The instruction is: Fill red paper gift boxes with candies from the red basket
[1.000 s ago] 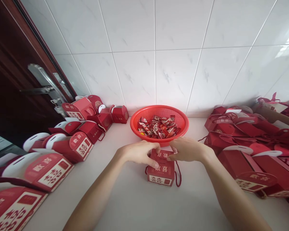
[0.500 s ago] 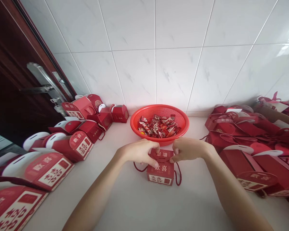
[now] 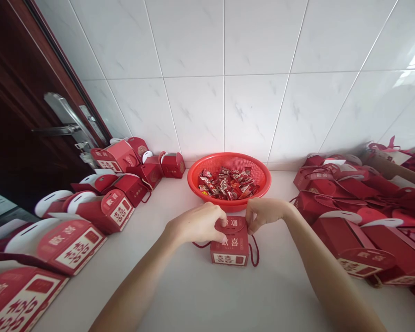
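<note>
A small red gift box (image 3: pixel 230 249) with a white-and-red label on its near side sits on the white table, in front of the red basket. Dark red cord handles loop out at both sides. My left hand (image 3: pixel 204 223) grips the box's top from the left, thumb and fingers on the lid flaps. At the box's right edge, my right hand (image 3: pixel 263 214) has its fingers curled together near the cord; what they pinch, if anything, is too small to make out.
The red plastic basket (image 3: pixel 229 203) holds several wrapped sweets against the tiled wall. Rows of red boxes (image 3: pixel 114 210) stand at the left, beside a dark door (image 3: pixel 17 115). Many folded red boxes (image 3: pixel 346 235) are piled at the right, with a cardboard carton behind.
My right thumb has drawn back from the lid to the box's right edge, and its fingers have curled closer. The left hand remains on the lid. The view has shifted slightly.
</note>
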Tool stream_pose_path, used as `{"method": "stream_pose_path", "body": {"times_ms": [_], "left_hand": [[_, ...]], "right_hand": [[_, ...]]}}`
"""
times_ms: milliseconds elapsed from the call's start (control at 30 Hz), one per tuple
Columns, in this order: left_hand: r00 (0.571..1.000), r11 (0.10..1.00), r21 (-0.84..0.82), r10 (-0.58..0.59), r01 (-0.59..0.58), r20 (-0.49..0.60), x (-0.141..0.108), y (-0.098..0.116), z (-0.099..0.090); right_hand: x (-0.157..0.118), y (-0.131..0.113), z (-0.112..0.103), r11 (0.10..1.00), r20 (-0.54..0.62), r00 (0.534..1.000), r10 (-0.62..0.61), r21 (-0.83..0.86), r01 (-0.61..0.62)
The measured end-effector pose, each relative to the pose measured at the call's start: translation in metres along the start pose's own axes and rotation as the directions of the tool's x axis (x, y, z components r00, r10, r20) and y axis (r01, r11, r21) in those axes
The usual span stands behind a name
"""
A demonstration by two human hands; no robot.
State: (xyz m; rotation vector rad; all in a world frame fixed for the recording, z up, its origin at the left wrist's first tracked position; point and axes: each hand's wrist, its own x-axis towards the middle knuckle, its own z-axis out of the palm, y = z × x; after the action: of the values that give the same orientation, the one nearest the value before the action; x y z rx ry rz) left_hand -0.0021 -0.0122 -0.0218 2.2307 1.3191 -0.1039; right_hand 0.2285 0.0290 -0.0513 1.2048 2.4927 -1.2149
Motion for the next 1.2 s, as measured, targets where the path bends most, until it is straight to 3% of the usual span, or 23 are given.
{"method": "stream_pose_path", "body": {"times_ms": [267, 367, 467, 633, 767, 967, 1200], "left_hand": [[1.0, 1.0, 0.018, -0.002, 0.002, 0.016, -0.005, 0.007, 0.003], [1.0, 1.0, 0.022, -0.008, 0.008, 0.01, -0.005, 0.009, 0.002], [1.0, 0.999, 0.017, -0.029, 0.028, 0.009, -0.004, 0.009, 0.002], [1.0, 1.0, 0.014, -0.017, 0.017, -0.012, -0.001, 0.007, 0.005], [1.0, 1.0, 0.008, 0.012, -0.011, -0.018, -0.002, 0.005, 0.005], [0.989, 0.945, -0.295, 0.125, -0.144, -0.082, -0.016, 0.001, -0.012], [0.961, 0.753, -0.598, 0.22, -0.275, -0.165, -0.027, -0.002, -0.027]], "right_hand": [[-0.006, 0.002, -0.003, 0.984, -0.064, 0.996, -0.06, 0.162, 0.069], [-0.012, 0.002, -0.006, 0.93, -0.061, 0.995, -0.077, 0.355, 0.094], [-0.019, -0.003, -0.008, 0.851, -0.151, 0.981, -0.118, 0.494, 0.178], [-0.032, -0.021, -0.008, 0.718, -0.307, 0.929, -0.209, 0.596, 0.358], [-0.036, -0.036, -0.003, 0.735, -0.31, 0.921, -0.236, 0.563, 0.378], [-0.041, -0.042, 0.0, 0.764, -0.393, 0.89, -0.232, 0.493, 0.417], [-0.048, -0.047, -0.001, 0.805, -0.497, 0.849, -0.179, 0.422, 0.417]]}}
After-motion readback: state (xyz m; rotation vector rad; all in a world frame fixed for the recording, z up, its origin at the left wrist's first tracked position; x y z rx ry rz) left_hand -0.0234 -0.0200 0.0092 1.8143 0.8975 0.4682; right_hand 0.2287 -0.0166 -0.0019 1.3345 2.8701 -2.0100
